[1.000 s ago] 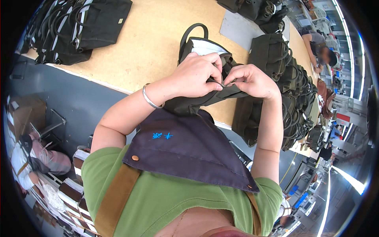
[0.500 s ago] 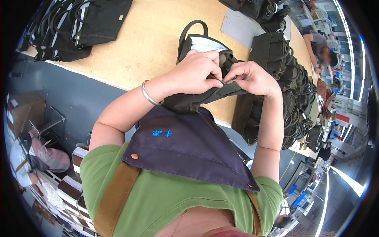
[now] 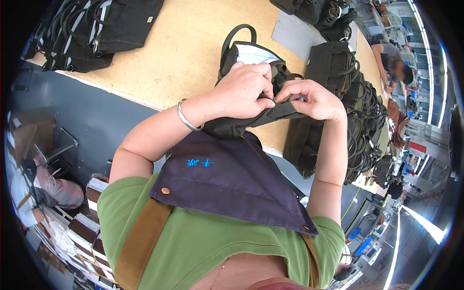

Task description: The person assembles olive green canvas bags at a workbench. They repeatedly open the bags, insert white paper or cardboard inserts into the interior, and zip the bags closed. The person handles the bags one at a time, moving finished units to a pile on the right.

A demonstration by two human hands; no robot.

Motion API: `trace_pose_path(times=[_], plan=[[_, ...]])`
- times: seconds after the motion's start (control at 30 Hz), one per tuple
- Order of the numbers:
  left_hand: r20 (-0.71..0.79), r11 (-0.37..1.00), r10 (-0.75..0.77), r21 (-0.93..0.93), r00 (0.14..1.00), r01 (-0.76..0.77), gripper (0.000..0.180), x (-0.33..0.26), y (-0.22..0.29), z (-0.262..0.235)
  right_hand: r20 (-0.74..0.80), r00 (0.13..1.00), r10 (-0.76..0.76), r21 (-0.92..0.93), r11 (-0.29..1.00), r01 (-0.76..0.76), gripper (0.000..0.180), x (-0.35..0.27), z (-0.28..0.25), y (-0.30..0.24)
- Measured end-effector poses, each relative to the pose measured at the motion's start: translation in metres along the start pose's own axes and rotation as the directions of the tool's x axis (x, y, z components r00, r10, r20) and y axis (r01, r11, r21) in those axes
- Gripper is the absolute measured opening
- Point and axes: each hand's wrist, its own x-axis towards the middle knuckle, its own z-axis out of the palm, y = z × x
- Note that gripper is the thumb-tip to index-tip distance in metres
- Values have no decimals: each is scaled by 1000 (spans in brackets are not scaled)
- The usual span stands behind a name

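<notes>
A dark olive handbag (image 3: 227,126) lies at the near edge of the table, its round handle standing up at the far side and its pale lining showing. My left hand (image 3: 246,91) pinches the bag's edge between thumb and fingers. Close beside it, my right hand (image 3: 311,98) grips the same edge, with thumb and forefinger bent towards the left fingertips. Between the two hands the fabric is folded, and whatever small part sits in the pinch is too hidden to make out.
Finished-looking dark bags (image 3: 121,29) are stacked at the far left of the wooden table (image 3: 179,43). More dark bags (image 3: 333,63) crowd the right side, next to a grey sheet (image 3: 295,31). Another person (image 3: 389,58) leans over the table at the far right; someone else sits at the lower left.
Both hands stay at the bag's edge with only slight shifts. My right fingers have lifted and loosened a little, and the whole view has moved slightly.
</notes>
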Motion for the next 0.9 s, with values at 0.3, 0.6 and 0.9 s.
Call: trace_pose_path(times=[0.3,0.6,0.9], plan=[[-22,998,-45,52,999,47,11,-1,4,2,-48,998,-42,-36,999,41,24,2,3,6],[-52,994,-63,82,997,67,13,-2,10,1,-110,994,20,18,1000,-18,21,2,9,11],[-92,992,-56,105,994,66,13,-5,8,4,-183,982,49,53,998,-39,23,1,14,14]])
